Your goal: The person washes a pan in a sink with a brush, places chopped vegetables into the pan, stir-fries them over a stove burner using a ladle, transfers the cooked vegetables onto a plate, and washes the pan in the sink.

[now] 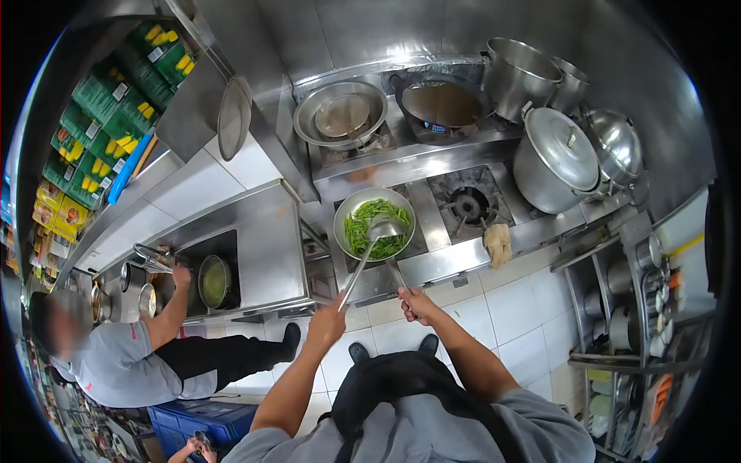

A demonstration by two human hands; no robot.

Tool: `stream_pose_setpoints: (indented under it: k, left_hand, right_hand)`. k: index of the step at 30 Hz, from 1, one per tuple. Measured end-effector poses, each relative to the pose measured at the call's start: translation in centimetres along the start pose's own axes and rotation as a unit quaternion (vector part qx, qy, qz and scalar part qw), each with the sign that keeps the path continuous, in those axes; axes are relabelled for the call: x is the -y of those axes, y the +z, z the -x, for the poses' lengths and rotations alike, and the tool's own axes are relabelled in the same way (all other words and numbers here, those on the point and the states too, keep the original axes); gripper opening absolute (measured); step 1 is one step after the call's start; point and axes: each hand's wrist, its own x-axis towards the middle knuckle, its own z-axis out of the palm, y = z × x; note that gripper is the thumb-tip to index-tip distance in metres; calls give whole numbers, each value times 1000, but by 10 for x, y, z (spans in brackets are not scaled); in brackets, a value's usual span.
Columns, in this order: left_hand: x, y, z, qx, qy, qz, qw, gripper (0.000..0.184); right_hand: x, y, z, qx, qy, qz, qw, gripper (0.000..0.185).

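Metal ladle (387, 228) (glossy, smooth), matt cloth rag (498, 246).

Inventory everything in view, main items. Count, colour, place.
Round metal pan: 1, silver, over front left burner
Slender vegetables: uncounted, green, in pan
Long metal ladle: 1, silver, head in pan
Wide metal basin: 1, silver, rear left
Round wok: 1, black, rear middle
Tall lidded metal pot: 1, silver, stove right
Crumpled cloth: 1, tan, stove front edge
Co-worker: 1, grey shirt, left side
Left grip: 1, bare, on ladle handle
Right grip: 1, bare, on pan handle
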Motion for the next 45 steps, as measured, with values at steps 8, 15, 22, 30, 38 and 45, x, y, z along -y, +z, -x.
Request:
stream_pose_setpoints:
  k: [8,15,22,30,38,45]
  left_hand:
    - [45,41,-36,-58,26,60,996,56]
    - [23,-13,33,4,-9,-18,1000,55]
    - [23,7,-39,-128,3,82,988,52]
    - [19,8,-49,-10,38,-89,995,56]
    - [10,-68,60,-28,-17,12,999,51]
    - [18,-46,75,14,5,58,998,48]
  right_hand:
    - [5,0,7,-11,17,25,999,36]
    - [11,-4,7,-5,29,15,999,35]
    - [12,1,8,-26,37,18,999,36]
    - [10,-4,4,-20,43,7,999,38]
    - [-63,-4,41,-18,-82,137,987,20]
    - [9,11,35,-10,-39,116,992,20]
